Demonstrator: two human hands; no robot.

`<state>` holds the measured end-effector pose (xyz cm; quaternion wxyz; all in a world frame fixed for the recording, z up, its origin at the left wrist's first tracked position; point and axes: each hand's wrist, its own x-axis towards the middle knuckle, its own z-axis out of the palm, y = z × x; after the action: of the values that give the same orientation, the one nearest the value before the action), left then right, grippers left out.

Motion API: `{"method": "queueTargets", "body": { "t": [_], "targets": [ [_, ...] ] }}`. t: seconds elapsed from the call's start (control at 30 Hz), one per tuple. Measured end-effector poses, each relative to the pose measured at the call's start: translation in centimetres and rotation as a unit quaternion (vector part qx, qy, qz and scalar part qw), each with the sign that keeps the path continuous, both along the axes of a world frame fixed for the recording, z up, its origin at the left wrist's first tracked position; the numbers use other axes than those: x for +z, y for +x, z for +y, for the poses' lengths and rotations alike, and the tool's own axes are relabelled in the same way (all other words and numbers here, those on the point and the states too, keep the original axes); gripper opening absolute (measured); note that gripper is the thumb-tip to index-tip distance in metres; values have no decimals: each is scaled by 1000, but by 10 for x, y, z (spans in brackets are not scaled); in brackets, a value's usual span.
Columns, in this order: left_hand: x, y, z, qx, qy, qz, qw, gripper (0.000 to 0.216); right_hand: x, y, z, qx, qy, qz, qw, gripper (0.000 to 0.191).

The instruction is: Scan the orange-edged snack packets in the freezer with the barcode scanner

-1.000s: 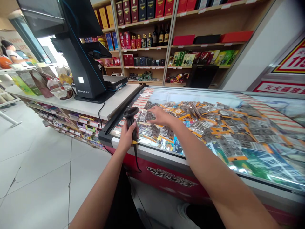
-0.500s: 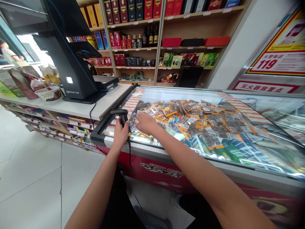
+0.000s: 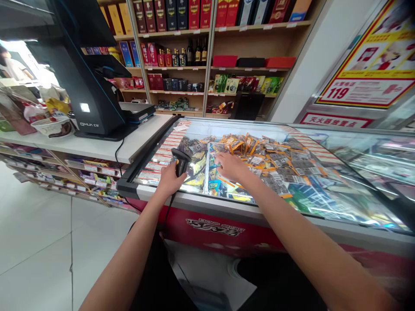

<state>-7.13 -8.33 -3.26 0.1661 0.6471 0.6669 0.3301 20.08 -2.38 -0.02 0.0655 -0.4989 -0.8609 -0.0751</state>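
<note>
- At the near left end of the freezer chest [image 3: 223,201]: left hand [image 3: 170,178], fingers wrapped round the handle of a black scanner [image 3: 181,163], its cord [image 3: 169,209] hanging down the front.
- Beyond the white divider [image 3: 206,169]: right hand [image 3: 231,167], palm down, fingers loosely bent; whether the fingertips pinch anything cannot be told.
- Orange-edged packets [image 3: 270,162], many, clear-faced, heaped just beside and beyond the right hand; seemingly on top of the glass.
- Handling note, by judgement: thin, slippery packets are best gathered with flat fingers and light pressure; the scanner is best held clear of the heap, cord free of the chest's edge.
- Freezer chest, red-fronted, glass-topped: dark and yellow packages [image 3: 197,166] left of the divider; blue and yellow packages [image 3: 216,188] right of it.
- White tub [image 3: 54,126], printed, on the worktop [image 3: 149,140] beside a black register [image 3: 94,93]; contents not readable.
- Wall shelving [image 3: 181,32], rear: boxed goods, dark bottles [image 3: 197,54], bagged goods [image 3: 231,85].
</note>
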Motion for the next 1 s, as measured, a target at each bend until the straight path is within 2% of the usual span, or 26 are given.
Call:
{"method": "queueTargets", "body": {
  "t": [0.1, 0.2, 0.27, 0.37, 0.4, 0.47, 0.53, 0.6, 0.7, 0.77, 0.87, 0.93, 1.0],
  "targets": [
    [7, 20, -1, -1, -46, 61, 997, 66, 0, 11, -7, -20, 21, -22, 999, 27],
    [8, 34, -5, 26, -44, 72, 996, 69, -1, 12, -14, -24, 51, 10, 998, 38],
    [4, 36, -6, 51, 1, 41, 998, 74, -1, 10, -19, -14, 64, 60, 996, 45],
    [-1, 28, -6, 46, 135, -71, 987, 82, 2, 8, -26, -19, 80, 187, 979, 34],
    [0, 24, -7, 14, 180, -125, 976, 84, 4, 8, -30, -29, 81, 250, 965, 28],
    [9, 16, -11, -90, 245, -236, 936, 89, 12, 6, -41, -42, 71, 400, 913, 19],
    [23, 9, -19, -188, 277, -303, 892, 99, 23, 2, -58, -24, 55, 544, 837, 36],
    [38, 3, -27, -227, 298, -316, 872, 110, 35, -5, -76, 15, 41, 627, 778, 57],
    [50, -9, -33, -233, 301, -314, 870, 115, 47, -18, -94, 34, 3, 676, 736, 75],
    [49, -17, -34, -221, 300, -318, 872, 114, 47, -25, -93, 28, -5, 689, 724, 77],
    [42, -27, -32, -205, 300, -333, 870, 115, 43, -29, -81, 27, 17, 689, 724, 74],
    [37, -31, -29, -202, 294, -337, 871, 116, 42, -29, -72, 18, 37, 677, 735, 70],
    [30, -34, -24, -200, 275, -341, 877, 116, 40, -31, -68, -19, 39, 638, 769, 58]
  ]
}}
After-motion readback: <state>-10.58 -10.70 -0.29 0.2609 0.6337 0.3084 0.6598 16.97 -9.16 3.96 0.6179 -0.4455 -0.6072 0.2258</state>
